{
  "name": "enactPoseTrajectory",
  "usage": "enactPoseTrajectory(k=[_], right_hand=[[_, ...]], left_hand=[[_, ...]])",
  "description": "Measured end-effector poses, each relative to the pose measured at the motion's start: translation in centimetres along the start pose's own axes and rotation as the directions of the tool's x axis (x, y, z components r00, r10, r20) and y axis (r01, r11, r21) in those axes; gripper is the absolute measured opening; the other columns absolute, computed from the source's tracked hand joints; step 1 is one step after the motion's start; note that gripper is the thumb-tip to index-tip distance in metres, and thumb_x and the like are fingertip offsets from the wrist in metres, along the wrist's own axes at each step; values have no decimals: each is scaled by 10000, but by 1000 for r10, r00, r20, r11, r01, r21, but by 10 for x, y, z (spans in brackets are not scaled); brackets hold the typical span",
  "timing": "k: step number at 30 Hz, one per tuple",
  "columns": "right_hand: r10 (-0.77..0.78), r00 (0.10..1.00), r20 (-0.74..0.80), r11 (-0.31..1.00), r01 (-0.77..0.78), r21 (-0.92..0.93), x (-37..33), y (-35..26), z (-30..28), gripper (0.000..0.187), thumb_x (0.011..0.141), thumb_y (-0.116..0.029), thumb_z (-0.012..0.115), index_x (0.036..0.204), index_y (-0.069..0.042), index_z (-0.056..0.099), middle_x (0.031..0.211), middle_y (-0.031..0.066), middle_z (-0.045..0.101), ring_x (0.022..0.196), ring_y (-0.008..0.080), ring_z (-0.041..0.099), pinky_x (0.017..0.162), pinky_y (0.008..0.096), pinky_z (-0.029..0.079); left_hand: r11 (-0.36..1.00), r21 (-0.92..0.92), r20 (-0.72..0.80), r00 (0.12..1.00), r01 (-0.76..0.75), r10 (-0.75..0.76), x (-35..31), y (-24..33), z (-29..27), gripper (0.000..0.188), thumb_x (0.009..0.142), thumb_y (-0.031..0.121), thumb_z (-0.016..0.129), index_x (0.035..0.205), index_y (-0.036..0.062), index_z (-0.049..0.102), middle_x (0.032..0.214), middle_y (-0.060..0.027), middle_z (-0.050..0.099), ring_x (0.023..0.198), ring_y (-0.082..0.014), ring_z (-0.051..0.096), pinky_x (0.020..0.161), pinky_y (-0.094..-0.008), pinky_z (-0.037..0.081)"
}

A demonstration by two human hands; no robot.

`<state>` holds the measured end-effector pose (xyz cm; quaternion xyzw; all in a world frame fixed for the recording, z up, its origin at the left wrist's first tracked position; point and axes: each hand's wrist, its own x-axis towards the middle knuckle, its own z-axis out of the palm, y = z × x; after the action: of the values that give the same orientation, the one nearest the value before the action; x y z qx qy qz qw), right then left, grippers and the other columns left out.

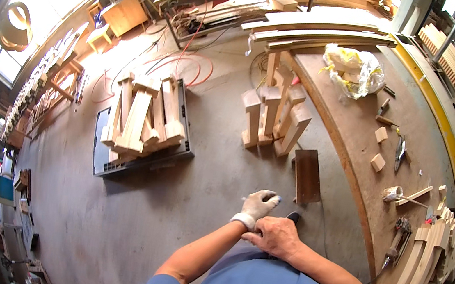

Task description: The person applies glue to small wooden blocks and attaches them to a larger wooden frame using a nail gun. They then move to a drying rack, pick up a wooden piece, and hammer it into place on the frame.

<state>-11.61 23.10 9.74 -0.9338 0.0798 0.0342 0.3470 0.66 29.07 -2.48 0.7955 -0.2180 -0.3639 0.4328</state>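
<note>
My left hand (261, 203) wears a pale work glove, its fingers curled in, and nothing shows in them. The white cuff of the glove (243, 220) sits round my left wrist. Bare, my right hand (278, 236) lies across that wrist with its fingers closed on the cuff's edge. Both hands are in front of my blue shirt, above the floor. Just beyond them stands a dark brown wooden bench (307, 176). Several wooden posts (270, 104) stand upright on the floor past it.
A black pallet (186, 113) on the left bears a pile of wooden pieces (137, 114). Along the right runs a curved-edged workbench (348, 160) with a plastic bag (354, 73), pliers (400, 151), a power tool (398, 242) and curved wood strips (416, 273). A red hose (198, 73) crosses the floor.
</note>
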Motion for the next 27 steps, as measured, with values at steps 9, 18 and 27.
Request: enactPoseTrajectory(k=[9,18,27], right_hand=[[-76,994,75,985,63,161,29,87,-26,181,824,-242,704,794,-67,673,805,140,703,797,352,705,717,464,558],[20,998,63,902,-45,429,45,161,-57,235,846,-293,746,882,-61,749,836,165,734,796,356,722,761,424,572],[697,641,-322,645,-756,-112,21,352,-101,900,760,-314,897,1479,6,460,1577,258,406,1444,420,411,1183,481,377]], left_hand=[[775,-550,36,936,312,-351,75,19,43,288,984,294,741,1158,68,776,945,28,754,804,-68,645,732,-248,517],[931,278,-6,969,-237,248,120,95,54,424,961,376,722,1216,38,738,1111,-181,768,1038,-304,742,939,-387,567],[944,7,-72,941,331,-330,328,11,78,583,941,382,794,1377,21,652,1061,-91,751,825,-176,681,685,-326,562]])
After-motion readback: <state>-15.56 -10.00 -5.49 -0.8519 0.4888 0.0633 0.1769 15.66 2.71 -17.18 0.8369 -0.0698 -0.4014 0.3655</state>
